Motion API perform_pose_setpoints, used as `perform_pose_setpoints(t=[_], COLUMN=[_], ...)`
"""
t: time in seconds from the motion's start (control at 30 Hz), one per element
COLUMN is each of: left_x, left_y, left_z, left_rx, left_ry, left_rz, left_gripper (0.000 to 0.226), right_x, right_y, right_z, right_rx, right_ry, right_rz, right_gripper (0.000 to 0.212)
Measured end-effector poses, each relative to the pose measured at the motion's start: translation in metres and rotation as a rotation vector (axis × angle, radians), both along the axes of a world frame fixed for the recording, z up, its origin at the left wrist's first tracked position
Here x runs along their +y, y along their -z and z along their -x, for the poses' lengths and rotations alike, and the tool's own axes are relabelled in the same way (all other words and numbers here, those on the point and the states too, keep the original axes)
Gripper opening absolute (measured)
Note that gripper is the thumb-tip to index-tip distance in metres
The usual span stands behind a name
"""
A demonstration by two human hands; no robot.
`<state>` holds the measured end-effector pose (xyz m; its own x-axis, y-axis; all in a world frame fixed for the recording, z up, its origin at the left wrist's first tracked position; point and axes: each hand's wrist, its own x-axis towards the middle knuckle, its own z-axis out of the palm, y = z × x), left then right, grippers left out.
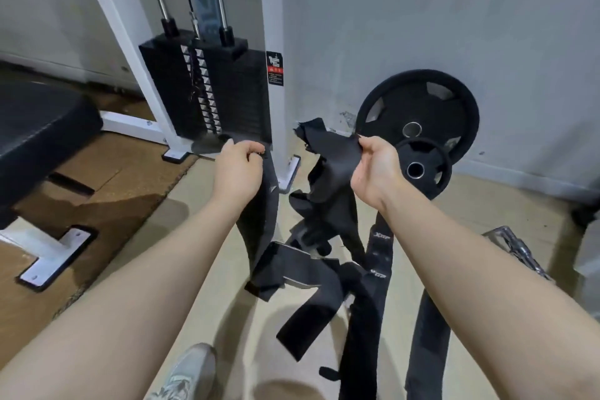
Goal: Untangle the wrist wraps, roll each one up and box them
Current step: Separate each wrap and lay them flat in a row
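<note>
Left hand [238, 169] fingers pinching one end of the tangled black wrist wraps [324, 230]; right hand [378, 169] fingers gripping another end, rest dangling below toward the floor [227, 269].

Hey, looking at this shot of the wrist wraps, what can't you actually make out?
Head view, the only one:
- How many wrist wraps there are: black strips overlap in one tangle.
- Their lower ends: cut off by the bottom edge.
- A box: none in view.
- The left hand fingertips: curled behind the strip.
- The warning label text: too small.
</note>
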<state>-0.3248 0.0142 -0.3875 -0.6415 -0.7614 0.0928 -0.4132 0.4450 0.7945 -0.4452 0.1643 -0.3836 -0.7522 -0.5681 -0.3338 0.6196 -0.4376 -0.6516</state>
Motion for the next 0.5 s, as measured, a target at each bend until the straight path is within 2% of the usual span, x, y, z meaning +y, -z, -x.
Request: perform_pose_setpoints(t=[0.07, 0.1, 0.17, 0.27, 0.33, 0.4, 0.43, 0.5], left_x=[0.015, 0.022, 0.035, 0.040, 0.038, 0.033, 0.031, 0.027], left_y=[-0.011, -0.014, -0.016, -0.018, -0.026, -0.033, -0.034, -0.037], left_z=[-0.001, -0.002, -0.004, -0.005, -0.009, -0.015, -0.017, -0.022], left_rx=[-0.041, -0.049, -0.032, 0.059, 0.124, 0.156, 0.177, 0.221], left_ry=[0.029, 0.033, 0.079, 0.132, 0.124, 0.104, 0.081, 0.047], left_rz=[-0.239, -0.387, -0.567, -0.741, -0.792, -0.833, -0.848, -0.817], left_gripper=[0.038, 0.048, 0.067, 0.079, 0.073, 0.064, 0.056, 0.025], right_x=[0.009, 0.013, 0.021, 0.024, 0.025, 0.025, 0.025, 0.022], right_y=[-0.007, -0.010, -0.014, -0.017, -0.022, -0.027, -0.029, -0.028], right_z=[-0.005, -0.009, -0.016, -0.029, -0.039, -0.050, -0.055, -0.066], right_rx=[0.007, 0.031, 0.131, 0.309, 0.461, 0.583, 0.629, 0.720], right_ry=[-0.017, -0.032, -0.068, -0.184, -0.285, -0.391, -0.467, -0.630], right_rz=[0.005, -0.006, -0.060, -0.131, -0.237, -0.287, -0.299, -0.385], right_gripper=[0.028, 0.026, 0.028, 0.061, 0.077, 0.077, 0.074, 0.070])
